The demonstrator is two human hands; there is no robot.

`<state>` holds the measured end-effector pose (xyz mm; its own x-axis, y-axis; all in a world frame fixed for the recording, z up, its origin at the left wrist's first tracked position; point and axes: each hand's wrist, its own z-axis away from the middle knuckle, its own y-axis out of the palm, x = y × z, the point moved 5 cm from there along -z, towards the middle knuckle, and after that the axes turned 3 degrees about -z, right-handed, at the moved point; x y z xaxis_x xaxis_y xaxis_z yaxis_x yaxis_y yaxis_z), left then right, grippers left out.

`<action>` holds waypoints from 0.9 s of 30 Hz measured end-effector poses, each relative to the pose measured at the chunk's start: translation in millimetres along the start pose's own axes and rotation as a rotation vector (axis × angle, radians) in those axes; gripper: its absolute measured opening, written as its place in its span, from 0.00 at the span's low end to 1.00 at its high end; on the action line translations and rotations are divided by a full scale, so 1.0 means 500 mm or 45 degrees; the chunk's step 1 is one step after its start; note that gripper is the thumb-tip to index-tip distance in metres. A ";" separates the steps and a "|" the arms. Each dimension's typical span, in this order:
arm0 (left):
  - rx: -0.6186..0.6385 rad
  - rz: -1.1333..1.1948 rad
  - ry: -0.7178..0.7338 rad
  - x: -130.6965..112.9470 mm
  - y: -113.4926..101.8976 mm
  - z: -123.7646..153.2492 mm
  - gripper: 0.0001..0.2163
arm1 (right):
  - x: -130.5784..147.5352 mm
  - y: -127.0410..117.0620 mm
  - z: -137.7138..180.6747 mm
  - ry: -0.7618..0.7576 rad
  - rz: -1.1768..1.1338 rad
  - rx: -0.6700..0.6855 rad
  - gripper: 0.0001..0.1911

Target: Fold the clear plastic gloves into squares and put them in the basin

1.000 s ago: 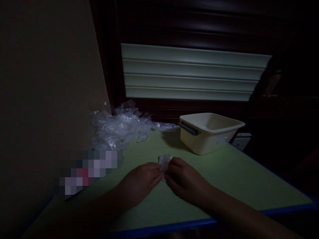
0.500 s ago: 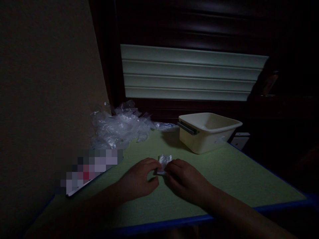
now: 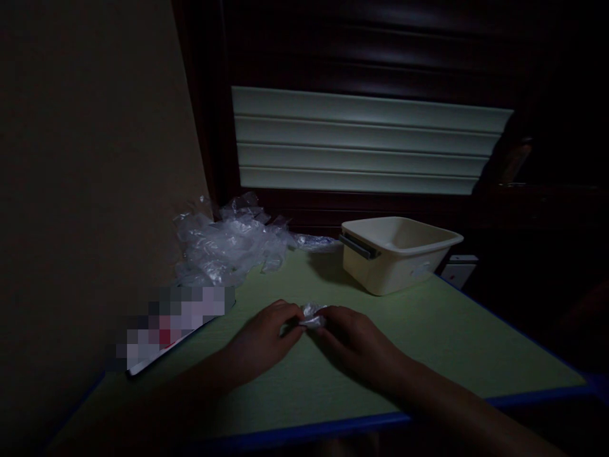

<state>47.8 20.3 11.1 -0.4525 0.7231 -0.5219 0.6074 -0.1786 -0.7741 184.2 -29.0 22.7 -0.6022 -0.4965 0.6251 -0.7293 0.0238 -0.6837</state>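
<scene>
As the head view shows, a small, crumpled clear plastic wrapper sits in front of the cream tub and to its left, at or just above the table. The left hand, nearly closed, pinches one edge; the right hand, fingers curled in, grips the other. Springy film could unfold if either pinch loosens, or tear if both pull hard; dim light could hide a slipping edge.
</scene>
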 end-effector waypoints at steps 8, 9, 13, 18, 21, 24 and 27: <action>0.035 0.044 -0.041 0.009 0.003 -0.003 0.05 | -0.012 0.004 -0.003 0.157 -0.260 0.000 0.11; 0.036 0.044 -0.050 0.010 0.002 -0.003 0.05 | -0.012 0.005 -0.004 0.157 -0.260 0.008 0.09; 0.021 0.012 -0.064 0.011 0.003 -0.002 0.09 | -0.013 0.004 -0.003 0.152 -0.237 -0.006 0.09; -0.039 -0.101 -0.071 0.012 0.004 0.001 0.14 | -0.010 0.008 -0.004 0.069 -0.060 0.012 0.05; -0.089 -0.211 -0.078 0.011 -0.001 0.002 0.11 | -0.004 0.011 -0.005 0.008 0.055 0.046 0.06; -0.152 -0.296 -0.123 0.013 -0.010 0.004 0.05 | -0.005 0.011 -0.005 0.023 0.062 0.049 0.07; -0.116 -0.289 -0.122 0.014 -0.009 0.004 0.06 | -0.022 0.007 -0.010 0.121 -0.047 0.023 0.09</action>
<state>40.7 25.1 10.0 -0.6410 0.6704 -0.3738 0.5376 0.0445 -0.8421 186.6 -18.8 15.2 -0.6036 -0.4119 0.6827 -0.7463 -0.0093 -0.6655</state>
